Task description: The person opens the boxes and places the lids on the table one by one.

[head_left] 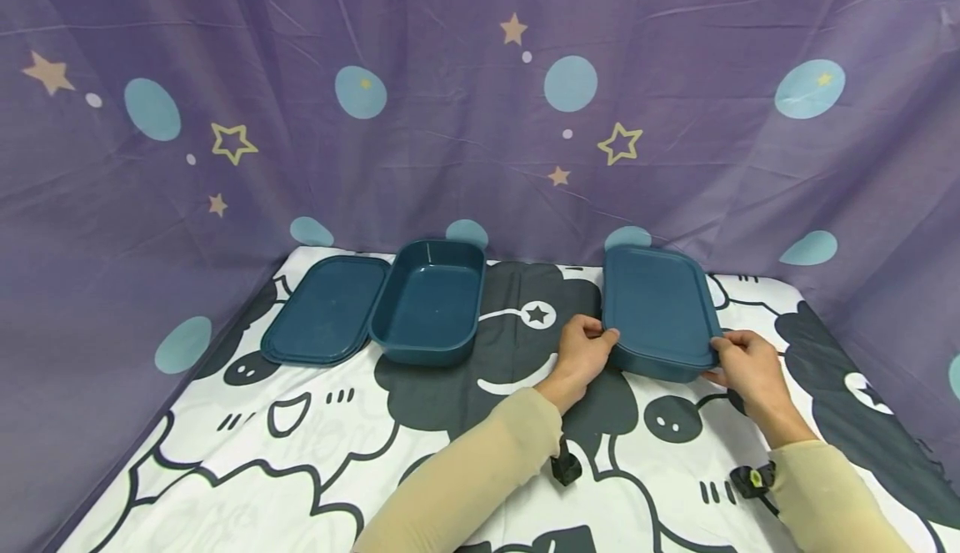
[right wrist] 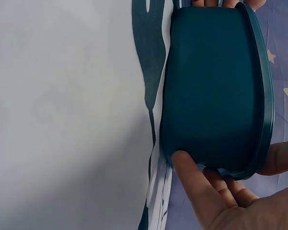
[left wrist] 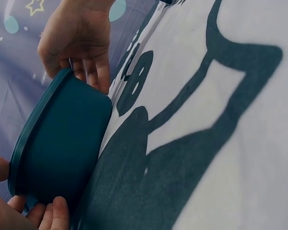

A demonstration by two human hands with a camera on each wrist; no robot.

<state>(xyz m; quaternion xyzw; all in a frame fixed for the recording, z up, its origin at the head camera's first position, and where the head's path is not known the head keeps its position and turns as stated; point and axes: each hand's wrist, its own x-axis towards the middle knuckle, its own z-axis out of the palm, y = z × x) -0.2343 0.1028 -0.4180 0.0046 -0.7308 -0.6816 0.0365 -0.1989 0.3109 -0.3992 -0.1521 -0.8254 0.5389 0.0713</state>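
A dark teal food container with its lid on [head_left: 662,303] is at the right back of the table. My left hand [head_left: 583,354] grips its near left corner, thumb on the lid's rim and fingers low on the side. At the near right corner my right hand [head_left: 752,367] holds it, thumb at the lid's edge. The right wrist view shows the fingers [right wrist: 194,184] of this hand spread along the container wall [right wrist: 211,91]. From the left wrist view, the container's underside [left wrist: 103,139] lies close to the cloth; I cannot tell whether it touches.
An uncovered teal container [head_left: 431,307] stands left of the middle. Beside it lies a separate teal lid [head_left: 327,309]. A black-and-white cartoon cloth [head_left: 247,486] covers the table, and a purple starred curtain [head_left: 450,169] hangs behind it.
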